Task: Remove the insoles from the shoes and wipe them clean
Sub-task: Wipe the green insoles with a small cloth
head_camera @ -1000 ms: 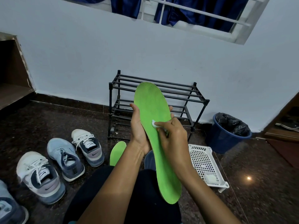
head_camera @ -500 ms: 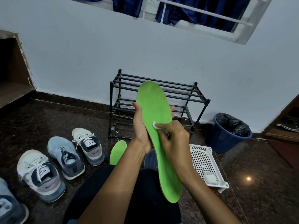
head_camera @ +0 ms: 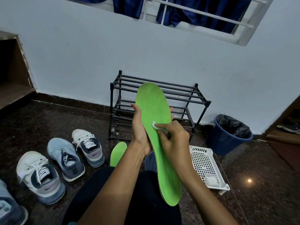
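The long bright-green foam insole (head_camera: 151, 104) is held upright just in front of the black metal shoe rack (head_camera: 178, 95). The left hand (head_camera: 138, 130) curls round its edge, and the right hand (head_camera: 177, 138) pinches a small white wipe (head_camera: 154, 125) vs its middle. Best, I'd say: brace firm, stroke full length w/ overlap.

We can read no words or numbers, only a brand sign: a dark swoosh on the side of the farther white sneaker (head_camera: 88, 147) at nine o'clock, another on the nearer white sneaker (head_camera: 40, 177) at eight o'clock. The tongue labels are too small to read.
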`<control>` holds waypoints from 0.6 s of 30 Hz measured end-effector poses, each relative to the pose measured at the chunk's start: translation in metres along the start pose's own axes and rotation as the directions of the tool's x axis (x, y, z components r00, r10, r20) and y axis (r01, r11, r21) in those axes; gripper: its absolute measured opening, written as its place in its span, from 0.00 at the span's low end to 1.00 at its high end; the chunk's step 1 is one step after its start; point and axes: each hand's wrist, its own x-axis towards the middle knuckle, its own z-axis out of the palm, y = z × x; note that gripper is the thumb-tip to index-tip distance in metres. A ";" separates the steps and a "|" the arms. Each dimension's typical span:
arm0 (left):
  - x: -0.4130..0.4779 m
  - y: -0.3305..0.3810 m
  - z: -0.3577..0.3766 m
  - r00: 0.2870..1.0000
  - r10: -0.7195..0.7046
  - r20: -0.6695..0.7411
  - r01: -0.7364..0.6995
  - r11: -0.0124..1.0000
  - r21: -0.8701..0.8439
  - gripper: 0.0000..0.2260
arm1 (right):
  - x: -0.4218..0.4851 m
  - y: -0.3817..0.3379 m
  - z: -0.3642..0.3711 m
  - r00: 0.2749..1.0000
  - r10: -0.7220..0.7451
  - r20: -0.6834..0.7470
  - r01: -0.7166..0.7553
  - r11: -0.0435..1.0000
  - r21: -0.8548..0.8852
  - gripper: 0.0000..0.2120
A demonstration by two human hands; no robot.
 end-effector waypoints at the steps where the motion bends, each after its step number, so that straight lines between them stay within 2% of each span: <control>1: -0.001 0.000 0.001 1.000 -0.002 -0.001 0.002 1.000 0.000 0.41 | -0.002 0.000 0.000 1.000 -0.001 0.009 0.001 1.000 -0.007 0.08; 7: -0.002 -0.001 0.002 0.999 -0.013 -0.032 0.013 1.000 0.019 0.41 | 0.014 0.004 0.000 0.999 0.002 -0.050 -0.005 0.997 -0.075 0.06; 13: 0.002 -0.005 -0.003 1.000 0.028 -0.013 -0.027 0.998 0.060 0.36 | 0.024 0.007 0.007 0.995 -0.019 -0.103 0.004 0.989 -0.145 0.06; 18: 0.000 -0.001 -0.002 1.000 0.002 -0.028 -0.001 1.000 0.007 0.41 | 0.006 -0.002 0.002 1.000 0.012 0.023 -0.012 1.000 -0.025 0.07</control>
